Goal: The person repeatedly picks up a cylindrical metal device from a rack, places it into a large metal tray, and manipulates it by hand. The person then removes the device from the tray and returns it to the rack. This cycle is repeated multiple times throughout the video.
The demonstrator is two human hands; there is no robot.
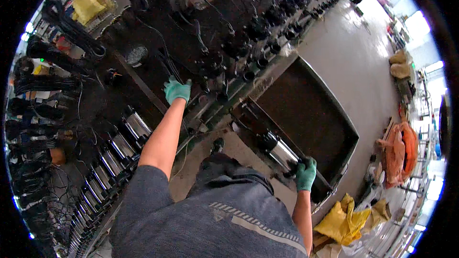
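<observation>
Crowding L grip: blk cables; R grip at silver cyl. by tray; can't tell either hold.

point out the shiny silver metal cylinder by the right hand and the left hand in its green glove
Shiny silver metal cylinder (283, 155): head view, middle of its side
Left hand in green glove (177, 91): head view, back of the hand

Contact between right hand and cylinder indistinct

The cylinder is smooth, glossy metal and the shirt matt cloth
</observation>
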